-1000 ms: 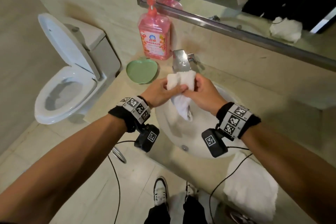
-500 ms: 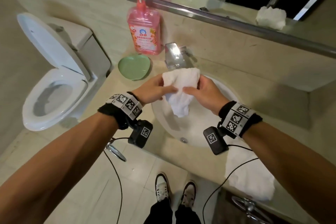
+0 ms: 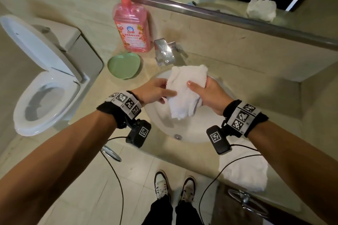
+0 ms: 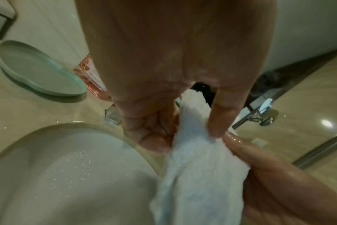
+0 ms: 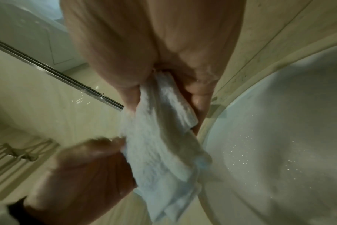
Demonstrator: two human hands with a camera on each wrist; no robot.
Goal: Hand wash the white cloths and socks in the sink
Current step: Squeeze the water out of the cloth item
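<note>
Both forearms reach forward over the white sink, and between the hands a white cloth hangs above the basin, just in front of the chrome faucet. The left hand pinches the cloth's left edge between thumb and fingers, while the right hand grips its right side, thumb laid across the front and fingers curled behind. A second white cloth lies on the counter by the right forearm.

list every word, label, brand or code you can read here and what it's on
Pink soap bottle: label carries a round logo and lines of Chinese characters, too blurred to quote.
Wristbands and wrist cameras: black-and-white square marker codes, no letters or numbers.
White cloth, green dish, faucet: no text visible.
</note>
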